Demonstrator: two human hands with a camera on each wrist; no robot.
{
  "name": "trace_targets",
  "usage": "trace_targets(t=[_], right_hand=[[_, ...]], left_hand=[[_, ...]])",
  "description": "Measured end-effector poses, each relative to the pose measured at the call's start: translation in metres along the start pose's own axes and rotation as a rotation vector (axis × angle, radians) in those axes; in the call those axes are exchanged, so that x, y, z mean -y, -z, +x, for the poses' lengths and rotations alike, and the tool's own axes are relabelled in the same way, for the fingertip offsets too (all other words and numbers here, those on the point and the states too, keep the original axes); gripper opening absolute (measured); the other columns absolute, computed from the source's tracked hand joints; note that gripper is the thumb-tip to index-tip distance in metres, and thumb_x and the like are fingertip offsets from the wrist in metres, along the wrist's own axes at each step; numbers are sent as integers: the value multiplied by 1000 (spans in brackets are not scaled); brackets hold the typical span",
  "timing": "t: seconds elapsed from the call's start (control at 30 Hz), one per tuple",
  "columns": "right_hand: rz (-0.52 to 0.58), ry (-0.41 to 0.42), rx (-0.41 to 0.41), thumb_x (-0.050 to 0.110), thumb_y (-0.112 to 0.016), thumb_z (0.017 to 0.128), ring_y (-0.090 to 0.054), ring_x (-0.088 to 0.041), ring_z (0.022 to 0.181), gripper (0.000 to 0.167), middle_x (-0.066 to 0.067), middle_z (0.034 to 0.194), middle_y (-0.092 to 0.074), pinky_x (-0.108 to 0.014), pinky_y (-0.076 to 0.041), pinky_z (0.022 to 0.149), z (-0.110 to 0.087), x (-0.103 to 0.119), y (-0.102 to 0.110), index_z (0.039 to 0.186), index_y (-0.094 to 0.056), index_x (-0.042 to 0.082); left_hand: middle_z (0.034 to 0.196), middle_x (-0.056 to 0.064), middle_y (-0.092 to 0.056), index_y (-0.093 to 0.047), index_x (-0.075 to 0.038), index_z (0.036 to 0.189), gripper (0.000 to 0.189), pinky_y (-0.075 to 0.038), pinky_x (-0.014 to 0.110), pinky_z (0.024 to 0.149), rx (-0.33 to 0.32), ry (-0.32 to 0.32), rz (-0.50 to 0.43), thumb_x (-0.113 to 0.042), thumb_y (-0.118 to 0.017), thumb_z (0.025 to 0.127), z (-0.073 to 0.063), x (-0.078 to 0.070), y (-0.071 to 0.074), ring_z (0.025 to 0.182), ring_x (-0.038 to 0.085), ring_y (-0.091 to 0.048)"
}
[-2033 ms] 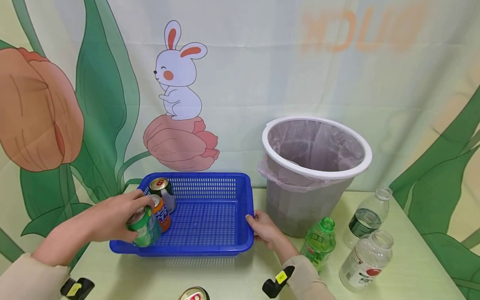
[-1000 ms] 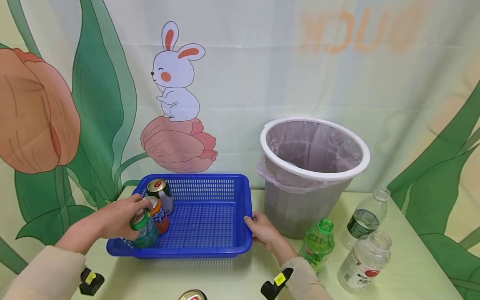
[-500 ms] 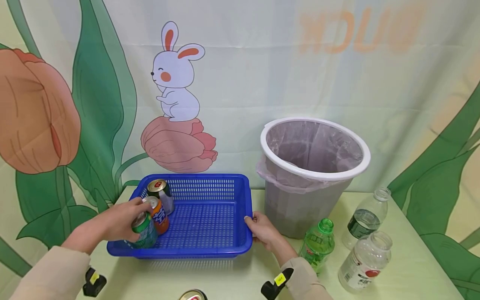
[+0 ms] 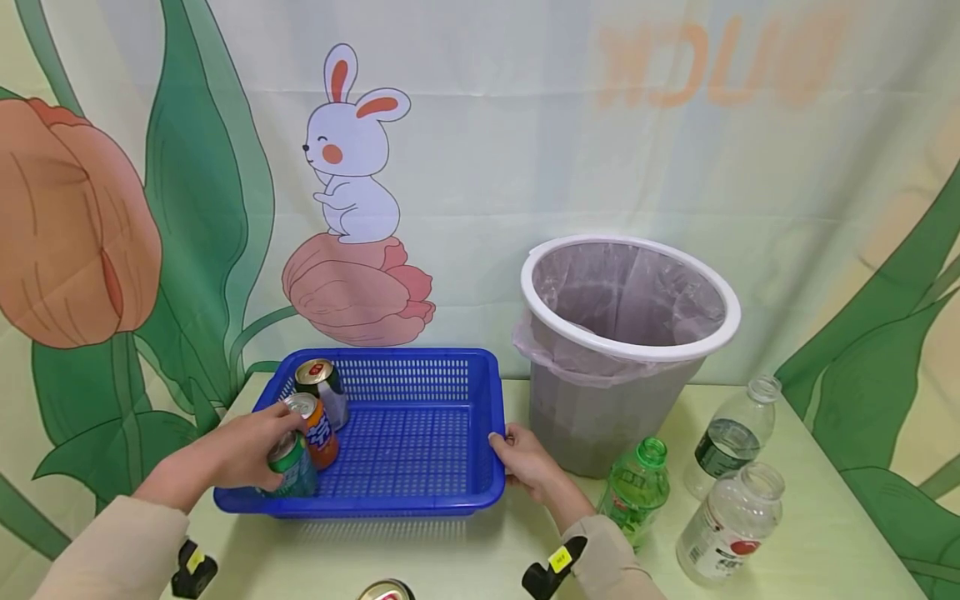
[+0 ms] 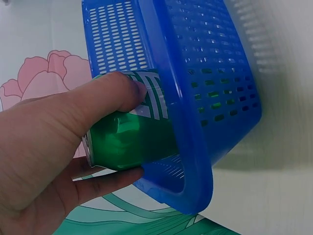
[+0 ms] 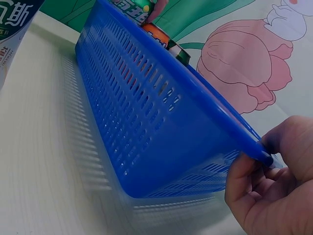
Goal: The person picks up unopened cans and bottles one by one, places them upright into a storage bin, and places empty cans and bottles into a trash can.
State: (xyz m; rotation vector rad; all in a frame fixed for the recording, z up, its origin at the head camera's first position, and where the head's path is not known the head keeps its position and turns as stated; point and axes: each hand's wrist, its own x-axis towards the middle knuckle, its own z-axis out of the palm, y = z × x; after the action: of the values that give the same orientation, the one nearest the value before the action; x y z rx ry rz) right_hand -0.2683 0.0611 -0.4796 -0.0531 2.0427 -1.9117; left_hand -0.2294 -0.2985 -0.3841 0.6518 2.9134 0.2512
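My left hand [image 4: 251, 446] grips a green soda can [image 4: 297, 473], which stands in the front left corner of the blue plastic basket [image 4: 420, 446]. In the left wrist view the thumb lies across the label of the green can [image 5: 132, 139], with fingers on its far side. Next to it in the basket are an orange can [image 4: 322, 437] and, behind that, a dark can with a gold top [image 4: 333, 402]. At the basket's right end, my right hand [image 4: 531, 462] pinches the rim; the right wrist view shows thumb and curled fingers around the blue rim [image 6: 230, 125].
A grey bin [image 4: 592, 417] with a white rim and plastic liner stands right of the basket. A green bottle [image 4: 633, 492], a clear bottle [image 4: 731, 437] and a clear wide-mouthed jar [image 4: 727, 525] are at the right. Another can [image 4: 386, 592] shows at the front edge.
My left hand has lowered the green can into the basket's front left corner, beside the orange can. The right hand keeps its hold on the rim.
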Motion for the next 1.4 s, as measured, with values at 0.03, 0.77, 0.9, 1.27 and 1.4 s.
trace_targets(t=[0.03, 0.77, 0.9, 1.27, 1.4], right_hand=[[0, -1, -1, 18, -43, 95, -63, -19, 71, 32, -15, 92, -62, -30, -54, 56, 0, 0, 0, 111, -43, -9], [-3, 1, -3, 18, -44, 96, -63, -20, 73, 30, -20, 98, -62, -30, -54, 57, 1, 0, 0, 109, -44, -8], [-1, 0, -7, 19, -44, 96, -63, -20, 73, 29, -20, 98, -62, -30, -54, 56, 2, -1, 1, 109, -45, -7], [10, 7, 9, 20, -42, 97, -62, -19, 73, 32, -16, 96, -62, -31, -54, 57, 3, -4, 0, 112, -43, -8], [14, 3, 10, 20, -43, 96, -63, -19, 73, 32, -17, 96, -62, -30, -54, 56, 3, -3, 1, 112, -43, -8]], left_hand=[[109, 11, -51, -56, -7, 112, 57, -52, 34, 65, 2, -2, 6, -17, -81, 62, 0, 0, 0, 85, 20, -54], [107, 11, -49, -59, -9, 108, 54, -49, 30, 63, -12, 17, -37, -16, -83, 60, 2, 2, -15, 82, 19, -53], [110, 14, -50, -59, -8, 110, 56, -52, 36, 68, -15, 33, -31, -18, -83, 61, 1, 3, -17, 87, 22, -55], [116, 22, -50, -60, -4, 111, 57, -54, 42, 71, -22, 81, -7, -22, -82, 62, 2, 0, -21, 90, 28, -59], [114, 23, -51, -60, -4, 111, 57, -54, 45, 73, -23, 86, 4, -24, -83, 62, 4, 0, -22, 92, 32, -59]])
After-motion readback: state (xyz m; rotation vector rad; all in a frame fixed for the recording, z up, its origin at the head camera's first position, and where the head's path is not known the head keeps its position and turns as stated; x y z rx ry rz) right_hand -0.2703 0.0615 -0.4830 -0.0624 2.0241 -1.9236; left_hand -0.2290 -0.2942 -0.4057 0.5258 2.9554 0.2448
